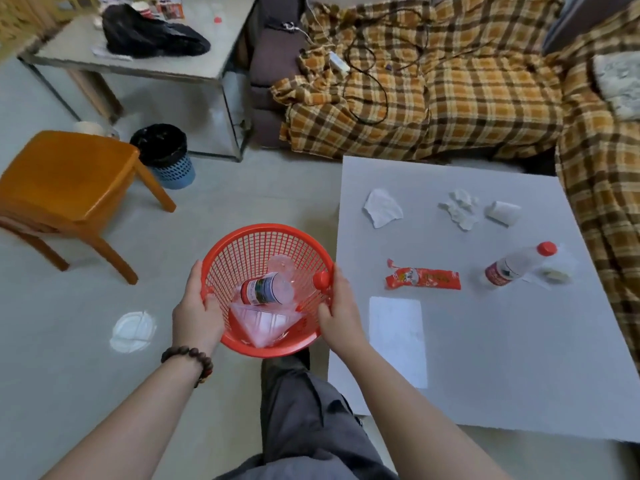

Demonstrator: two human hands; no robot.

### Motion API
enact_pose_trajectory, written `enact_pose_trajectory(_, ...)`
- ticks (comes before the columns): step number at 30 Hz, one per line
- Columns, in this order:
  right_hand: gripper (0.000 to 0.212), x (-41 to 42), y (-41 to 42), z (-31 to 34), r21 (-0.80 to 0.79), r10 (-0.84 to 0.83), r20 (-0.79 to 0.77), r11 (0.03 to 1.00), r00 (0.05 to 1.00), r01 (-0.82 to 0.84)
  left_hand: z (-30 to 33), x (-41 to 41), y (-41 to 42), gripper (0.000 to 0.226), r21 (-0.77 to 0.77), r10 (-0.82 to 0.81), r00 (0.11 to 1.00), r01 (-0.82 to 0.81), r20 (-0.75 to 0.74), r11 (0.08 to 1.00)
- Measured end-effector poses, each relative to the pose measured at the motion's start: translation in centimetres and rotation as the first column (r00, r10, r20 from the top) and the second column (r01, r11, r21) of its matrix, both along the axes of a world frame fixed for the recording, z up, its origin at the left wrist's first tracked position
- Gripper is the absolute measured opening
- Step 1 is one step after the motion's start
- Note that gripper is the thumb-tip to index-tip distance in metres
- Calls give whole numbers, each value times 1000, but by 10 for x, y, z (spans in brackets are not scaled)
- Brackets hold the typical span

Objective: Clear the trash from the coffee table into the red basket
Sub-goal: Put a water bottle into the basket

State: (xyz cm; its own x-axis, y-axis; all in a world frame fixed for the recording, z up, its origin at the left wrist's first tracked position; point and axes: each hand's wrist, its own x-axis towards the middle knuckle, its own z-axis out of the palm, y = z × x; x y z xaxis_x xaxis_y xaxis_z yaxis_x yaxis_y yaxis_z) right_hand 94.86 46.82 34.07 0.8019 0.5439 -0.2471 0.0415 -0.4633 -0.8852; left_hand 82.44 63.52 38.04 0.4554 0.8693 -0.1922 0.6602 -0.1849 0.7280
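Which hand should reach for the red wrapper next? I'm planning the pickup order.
Probably the right hand: it grips the red basket rim on the coffee table side, nearest the red wrapper. The left hand holds the far rim.

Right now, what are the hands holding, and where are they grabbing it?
Both hands hold the red basket by its rim: the left hand grips the left side, the right hand grips the right side.

No text can be read: the labels on the bottle (261, 289) in the basket (242, 251), the table's bottle (512, 268) and the red wrapper (423, 278) are too blurred.
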Motion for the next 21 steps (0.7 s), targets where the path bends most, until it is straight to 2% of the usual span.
enact_pose_trajectory(7,76,98,53,-27,19,-240,-50,970,970,241,-7,140,77,59,88,-274,955,284,-111,955)
enact_pose_trajectory(12,74,158,82,-31,-9,-456,-82,890,886,456,0,250,124,61,94,-505,852,519,-140,849)
enact_pose_trajectory(17,62,201,93,-34,-12,-567,-34,824,823,567,-9,329,144,59,85,-618,769,635,-166,768)
enact_pose_trajectory(19,58,209,86,-42,-50,-592,-20,806,806,590,-16,352,146,58,67,-657,734,674,-172,735)
enact_pose_trajectory(21,60,211,74,-57,-161,-649,-21,753,761,638,-21,373,147,58,53,-700,692,717,-175,695)
